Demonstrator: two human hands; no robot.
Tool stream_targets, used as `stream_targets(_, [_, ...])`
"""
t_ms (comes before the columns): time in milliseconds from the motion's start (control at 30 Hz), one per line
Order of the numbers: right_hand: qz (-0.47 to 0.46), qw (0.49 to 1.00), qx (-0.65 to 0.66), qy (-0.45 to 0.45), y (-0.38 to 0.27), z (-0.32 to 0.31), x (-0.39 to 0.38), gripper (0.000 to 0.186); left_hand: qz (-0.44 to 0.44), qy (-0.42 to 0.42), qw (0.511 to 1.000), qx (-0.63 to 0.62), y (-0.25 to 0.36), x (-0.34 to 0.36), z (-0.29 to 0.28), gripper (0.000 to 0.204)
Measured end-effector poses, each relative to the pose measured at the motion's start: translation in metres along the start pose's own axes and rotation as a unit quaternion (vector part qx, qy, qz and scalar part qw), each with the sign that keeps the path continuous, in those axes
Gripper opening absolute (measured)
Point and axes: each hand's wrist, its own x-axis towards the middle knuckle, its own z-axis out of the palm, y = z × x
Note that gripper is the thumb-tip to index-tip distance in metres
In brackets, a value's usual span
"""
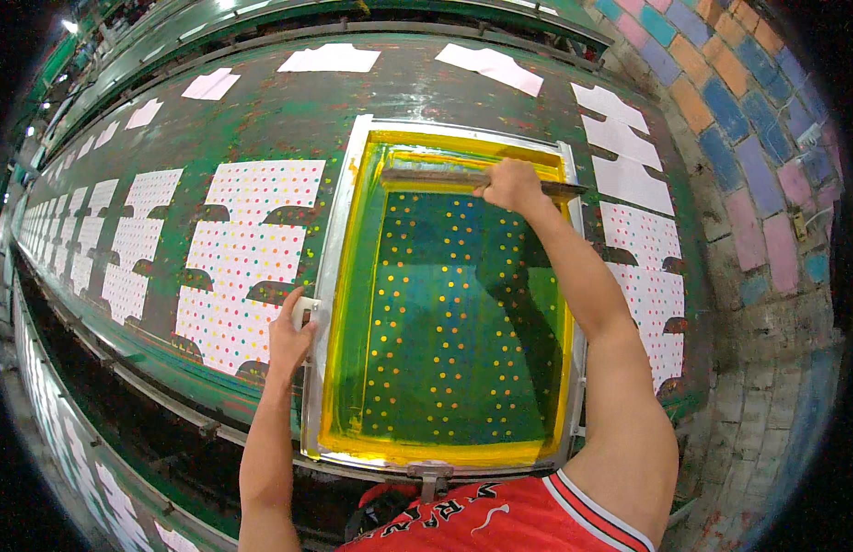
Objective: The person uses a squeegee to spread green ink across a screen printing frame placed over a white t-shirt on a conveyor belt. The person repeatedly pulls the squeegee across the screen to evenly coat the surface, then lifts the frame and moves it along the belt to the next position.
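A screen-printing frame point(336, 276) with a pale metal border lies on the long table before me. Its green mesh point(417, 304) has rows of small dots, and yellow ink rings the inner edges. Across the far end of the mesh lies a long squeegee point(436, 176), with my right hand point(516, 186) closed around it right of its middle. At the frame's left side, my left hand point(290, 333) is curled on a small white handle point(305, 311). The frame hides the fabric or table surface under it.
White fabric pieces with coloured dots point(247, 248) lie in rows left of the frame, and more dotted pieces point(645, 294) lie at its right. Plain white pieces point(330, 58) line the far side. A paved floor with coloured bricks point(721, 106) runs along the right.
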Motion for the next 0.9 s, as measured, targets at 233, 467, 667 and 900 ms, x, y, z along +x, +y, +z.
stream_targets(233, [0.019,0.997,0.000,0.071,0.006,0.002,0.069,0.043,-0.017,-0.011,1.000,-0.011,-0.001,0.003,0.000,0.073])
stream_targets(467, [0.000,0.998,-0.033,0.060,-0.011,0.013,0.093,0.040,0.002,-0.021,1.000,0.009,-0.013,0.004,0.001,0.073])
stream_targets(667, [-0.054,0.997,-0.049,-0.016,-0.052,0.007,0.020,0.048,0.033,-0.016,0.999,0.012,-0.017,0.005,0.001,0.074])
stream_targets(900, [-0.108,0.989,-0.010,-0.105,-0.137,-0.004,-0.121,0.037,0.068,-0.026,0.997,-0.007,-0.020,0.001,-0.003,0.069])
